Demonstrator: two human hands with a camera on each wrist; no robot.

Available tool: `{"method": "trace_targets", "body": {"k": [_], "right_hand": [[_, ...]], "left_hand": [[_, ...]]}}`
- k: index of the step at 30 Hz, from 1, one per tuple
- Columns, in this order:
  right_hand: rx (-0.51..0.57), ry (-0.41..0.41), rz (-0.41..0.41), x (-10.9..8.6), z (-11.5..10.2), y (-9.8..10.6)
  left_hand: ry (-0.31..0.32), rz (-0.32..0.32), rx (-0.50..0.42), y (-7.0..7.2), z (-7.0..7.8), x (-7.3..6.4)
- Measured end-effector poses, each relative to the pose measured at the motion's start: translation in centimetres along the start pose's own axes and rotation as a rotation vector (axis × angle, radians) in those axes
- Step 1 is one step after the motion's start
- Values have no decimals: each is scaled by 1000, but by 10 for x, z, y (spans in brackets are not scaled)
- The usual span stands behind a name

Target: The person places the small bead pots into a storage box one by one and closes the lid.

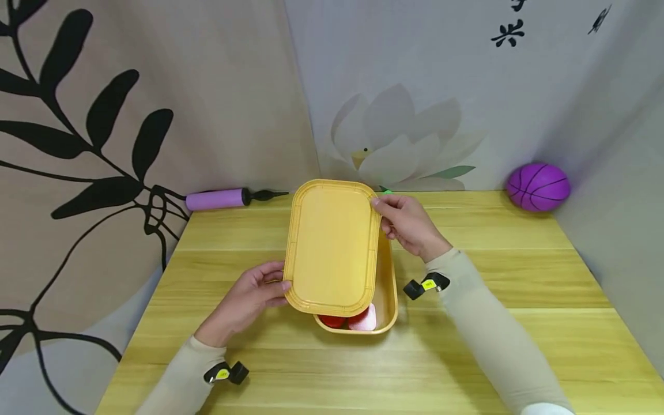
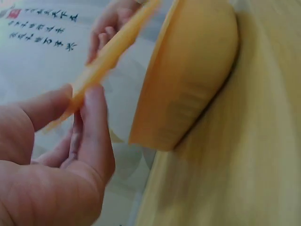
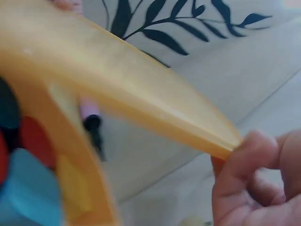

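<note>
A yellow rectangular lid with rounded corners is held above a matching yellow box, apart from it. My left hand pinches the lid's near left edge between thumb and fingers. At the far right edge, my right hand pinches the lid. The left wrist view shows a gap between the lid and the box's wall. Inside the box, the right wrist view shows a blue piece, a red piece and other coloured pieces; their kind is unclear. The lid hides most of the contents in the head view.
The box stands on a wooden table. A purple hand pump lies along the back left edge, and a purple ball sits at the back right corner. Behind the table hangs a printed cloth. A small green thing peeks out behind the lid.
</note>
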State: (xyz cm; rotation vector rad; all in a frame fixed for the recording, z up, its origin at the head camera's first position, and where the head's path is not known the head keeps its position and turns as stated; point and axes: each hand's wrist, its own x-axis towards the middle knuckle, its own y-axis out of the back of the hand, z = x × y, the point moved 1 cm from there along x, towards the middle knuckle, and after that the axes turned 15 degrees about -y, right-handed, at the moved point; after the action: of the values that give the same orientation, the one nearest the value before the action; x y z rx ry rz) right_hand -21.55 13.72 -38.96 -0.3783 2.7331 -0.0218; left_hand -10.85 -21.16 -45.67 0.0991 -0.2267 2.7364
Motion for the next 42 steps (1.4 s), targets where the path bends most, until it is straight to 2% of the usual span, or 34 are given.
{"method": "trace_targets", "body": {"k": [3, 6, 9, 14, 18, 26, 29, 34, 38, 42], "right_hand": [[0, 115, 20, -18, -20, 3], [-70, 265, 59, -44, -37, 4], [-149, 422, 84, -69, -44, 1], [-206, 613, 58, -97, -31, -4], [-250, 672, 26, -107, -10, -4], [-458, 691, 13, -114, 28, 5], [-482, 666, -33, -112, 42, 8], [-448, 528, -105, -108, 65, 12], [-399, 421, -95, -107, 83, 13], [-383, 353, -81, -105, 104, 11]], "left_hand": [[7, 48, -13, -5, 2, 15], [3, 88, -56, -7, 7, 30], [0, 130, -105, -7, 13, 45], [-27, 162, -157, -4, 16, 67], [-27, 202, -202, -2, 13, 79], [-50, 314, -311, -5, 6, 96], [-44, 358, -330, -6, 1, 100], [-34, 373, -255, -6, -6, 105], [-17, 359, -172, -8, -14, 107], [11, 337, -87, -9, -25, 108]]}}
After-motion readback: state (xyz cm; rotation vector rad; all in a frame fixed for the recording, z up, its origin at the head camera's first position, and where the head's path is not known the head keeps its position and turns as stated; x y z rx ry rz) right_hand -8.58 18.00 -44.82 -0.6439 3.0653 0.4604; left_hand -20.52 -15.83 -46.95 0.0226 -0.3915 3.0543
